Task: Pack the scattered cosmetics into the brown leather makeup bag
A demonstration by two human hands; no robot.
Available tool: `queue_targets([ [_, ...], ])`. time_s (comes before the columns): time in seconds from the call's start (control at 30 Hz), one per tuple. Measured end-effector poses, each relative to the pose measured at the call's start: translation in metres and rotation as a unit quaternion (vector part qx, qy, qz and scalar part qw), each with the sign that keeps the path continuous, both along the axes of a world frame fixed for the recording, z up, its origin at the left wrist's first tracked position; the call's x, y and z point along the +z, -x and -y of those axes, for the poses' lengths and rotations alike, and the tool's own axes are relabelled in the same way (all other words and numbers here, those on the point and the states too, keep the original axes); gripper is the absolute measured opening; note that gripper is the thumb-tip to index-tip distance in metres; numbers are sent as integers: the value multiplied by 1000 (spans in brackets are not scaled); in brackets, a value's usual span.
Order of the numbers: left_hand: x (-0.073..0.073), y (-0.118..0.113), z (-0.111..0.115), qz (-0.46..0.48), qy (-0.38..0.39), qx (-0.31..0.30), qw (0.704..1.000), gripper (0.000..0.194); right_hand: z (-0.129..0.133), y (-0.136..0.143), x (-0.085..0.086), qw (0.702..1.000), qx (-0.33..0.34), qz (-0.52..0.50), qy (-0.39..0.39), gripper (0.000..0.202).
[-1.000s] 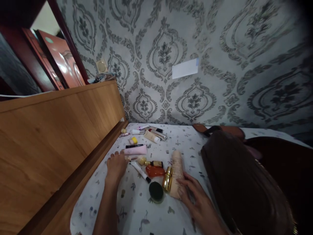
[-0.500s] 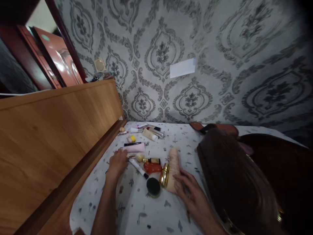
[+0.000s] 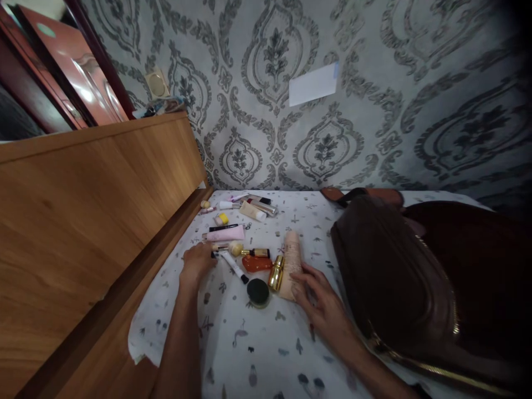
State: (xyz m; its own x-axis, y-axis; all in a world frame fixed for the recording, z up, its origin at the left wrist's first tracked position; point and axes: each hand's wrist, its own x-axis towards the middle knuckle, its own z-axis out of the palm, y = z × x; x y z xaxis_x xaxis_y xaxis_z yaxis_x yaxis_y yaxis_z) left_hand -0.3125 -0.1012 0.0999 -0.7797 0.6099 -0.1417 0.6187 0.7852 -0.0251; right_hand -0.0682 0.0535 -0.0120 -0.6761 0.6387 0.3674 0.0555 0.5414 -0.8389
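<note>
R hand (image 3: 318, 293) has its fingertips on the lower R side of the beige tube (image 3: 291, 260), fingers loosely bent – can't tell if it's actually gripping. Tube lies on the patterned cloth (image 3: 260, 352), approx. centre, w/ the gold bottle (image 3: 276, 274) just beside it on the L & the brown bag (image 3: 386, 277) to the R. L hand (image 3: 198, 260) is down nr the pink tube (image 3: 226, 233) and white tube (image 3: 233, 266) – fingertips partly hidden, can't tell its grip.

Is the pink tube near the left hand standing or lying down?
Lying down: the pink tube stretches sideways on the patterned surface, just beyond the left hand.
</note>
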Motion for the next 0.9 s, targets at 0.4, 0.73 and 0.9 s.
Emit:
queue_targets([
  [0.4, 7, -49, -22, 285, -113, -390, 868, 38, 4, -1, 4, 1000, 7, -5, -13, 28],
  [0.73, 13, -60, -27, 303, -129, -353, 875, 30, 18, -9, 19, 991, 15, -60, -120, 25],
  [0.9, 19, -61, -29, 465, -279, -317, 778, 43, 26, -14, 31, 993, 78, -89, -16, 38],
])
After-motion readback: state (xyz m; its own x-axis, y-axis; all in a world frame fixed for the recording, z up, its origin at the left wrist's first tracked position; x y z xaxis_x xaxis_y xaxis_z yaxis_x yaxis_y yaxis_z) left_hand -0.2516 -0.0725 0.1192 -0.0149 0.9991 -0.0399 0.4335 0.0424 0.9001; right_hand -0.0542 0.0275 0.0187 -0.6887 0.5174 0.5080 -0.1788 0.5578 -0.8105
